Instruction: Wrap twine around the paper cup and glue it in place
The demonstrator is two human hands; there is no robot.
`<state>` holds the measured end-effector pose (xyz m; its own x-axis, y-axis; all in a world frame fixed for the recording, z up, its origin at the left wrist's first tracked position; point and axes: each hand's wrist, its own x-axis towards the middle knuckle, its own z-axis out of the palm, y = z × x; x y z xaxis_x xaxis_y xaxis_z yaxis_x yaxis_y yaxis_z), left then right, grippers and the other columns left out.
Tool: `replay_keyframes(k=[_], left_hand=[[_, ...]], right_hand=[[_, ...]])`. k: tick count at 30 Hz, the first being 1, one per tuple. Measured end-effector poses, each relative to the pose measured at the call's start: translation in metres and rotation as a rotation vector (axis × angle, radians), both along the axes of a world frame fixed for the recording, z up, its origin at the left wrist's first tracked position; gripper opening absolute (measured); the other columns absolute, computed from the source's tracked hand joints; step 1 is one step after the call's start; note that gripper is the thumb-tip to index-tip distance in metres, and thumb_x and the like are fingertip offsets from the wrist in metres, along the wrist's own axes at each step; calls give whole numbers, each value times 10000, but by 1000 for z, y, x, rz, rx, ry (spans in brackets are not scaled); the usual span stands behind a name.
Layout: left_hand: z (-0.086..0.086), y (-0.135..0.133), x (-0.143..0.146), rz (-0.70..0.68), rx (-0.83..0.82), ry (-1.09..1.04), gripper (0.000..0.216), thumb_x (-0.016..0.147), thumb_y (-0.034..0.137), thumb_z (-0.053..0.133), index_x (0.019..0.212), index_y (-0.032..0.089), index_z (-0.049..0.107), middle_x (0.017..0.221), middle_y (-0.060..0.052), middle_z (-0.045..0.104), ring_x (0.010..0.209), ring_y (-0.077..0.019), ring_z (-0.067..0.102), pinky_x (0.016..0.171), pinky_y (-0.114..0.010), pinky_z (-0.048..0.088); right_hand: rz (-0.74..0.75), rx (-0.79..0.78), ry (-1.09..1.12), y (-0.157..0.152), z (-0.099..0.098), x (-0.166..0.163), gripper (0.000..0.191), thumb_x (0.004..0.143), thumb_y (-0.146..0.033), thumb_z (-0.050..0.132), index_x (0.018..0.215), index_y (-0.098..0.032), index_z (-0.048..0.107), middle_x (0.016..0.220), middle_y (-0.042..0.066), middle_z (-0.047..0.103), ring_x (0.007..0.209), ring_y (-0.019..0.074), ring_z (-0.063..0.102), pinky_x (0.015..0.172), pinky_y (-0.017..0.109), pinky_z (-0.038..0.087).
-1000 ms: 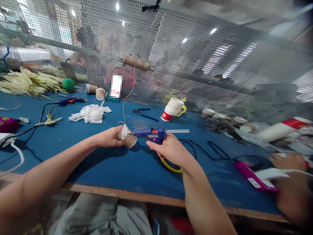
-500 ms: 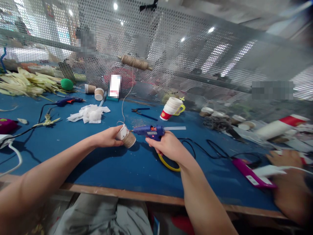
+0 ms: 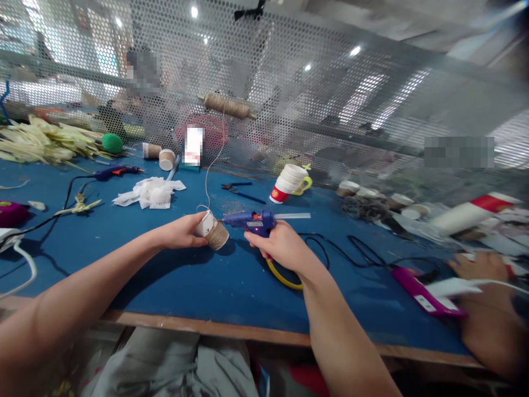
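My left hand [image 3: 187,230] grips a paper cup [image 3: 216,235], tilted on its side, partly wrapped in brown twine. A strand of twine [image 3: 208,175] runs up from the cup to a spool [image 3: 228,105] on the mesh panel. My right hand [image 3: 285,243] is wrapped round a blue glue gun [image 3: 249,220], with a clear glue stick [image 3: 292,216] sticking out of its back. The gun's nozzle is at the cup's wall, touching or almost touching it. Under my right hand shows a yellow ring-shaped handle [image 3: 285,278]; the rest of it is hidden.
Behind are pliers [image 3: 243,193], stacked paper cups [image 3: 287,182], crumpled white tissue [image 3: 151,192] and a second glue gun [image 3: 118,172]. At right lie a purple power strip [image 3: 427,295], black cables and another person's hand [image 3: 481,270]. A mesh panel [image 3: 289,82] bounds the back.
The glue gun and my right hand have shifted very slightly left, the nozzle staying at the cup. My left hand and the cup hold nearly still.
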<state>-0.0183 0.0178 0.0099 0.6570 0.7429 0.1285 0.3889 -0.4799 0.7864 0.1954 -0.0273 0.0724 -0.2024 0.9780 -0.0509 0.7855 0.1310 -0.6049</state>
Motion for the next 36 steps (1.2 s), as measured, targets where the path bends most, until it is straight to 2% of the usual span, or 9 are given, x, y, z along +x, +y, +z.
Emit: replay_keyframes(k=[15, 20, 23, 26, 32, 36], left_hand=[[2, 0, 0, 4, 37, 15, 331, 654, 212, 531, 963, 128, 450, 862, -50, 575, 770, -169, 528, 692, -271, 409], [1, 0, 1, 25, 85, 43, 308, 645, 238, 535, 925, 138, 457, 855, -51, 581, 763, -178, 537, 684, -276, 408], [-2, 1, 1, 21, 101, 40, 307, 645, 231, 533, 929, 146, 455, 856, -46, 583, 762, -175, 543, 678, -268, 410], [-5, 1, 1, 6, 116, 38, 296, 654, 217, 517, 935, 151, 449, 854, -38, 584, 755, -170, 545, 665, -256, 411], [-3, -1, 2, 29, 146, 83, 302, 654, 231, 517, 936, 150, 446, 831, -37, 586, 732, -175, 551, 640, -253, 407], [-1, -3, 3, 34, 165, 110, 292, 655, 234, 512, 927, 151, 446, 814, -40, 587, 717, -180, 553, 619, -252, 402]], right_hand=[[-21, -49, 123, 2, -5, 1, 239, 696, -337, 526, 556, -144, 510, 367, -32, 449, 333, 67, 417, 383, 193, 371], [-56, -95, 357, 17, -9, 10, 163, 664, -288, 573, 633, -141, 512, 392, -53, 446, 337, 53, 393, 356, 177, 337], [-188, -16, 534, 39, -12, 21, 135, 646, -233, 595, 686, -144, 502, 488, -43, 497, 397, 47, 436, 390, 166, 359], [-377, 22, 480, 66, -20, 32, 155, 706, -267, 549, 642, -135, 500, 496, -25, 500, 394, 40, 430, 393, 164, 365], [-440, -22, 327, 101, -49, 36, 257, 747, -270, 508, 530, -150, 443, 370, -38, 432, 325, 62, 410, 379, 203, 364], [-439, 6, 210, 103, -51, 36, 302, 711, -278, 558, 468, -159, 424, 347, -25, 419, 350, 75, 430, 396, 205, 331]])
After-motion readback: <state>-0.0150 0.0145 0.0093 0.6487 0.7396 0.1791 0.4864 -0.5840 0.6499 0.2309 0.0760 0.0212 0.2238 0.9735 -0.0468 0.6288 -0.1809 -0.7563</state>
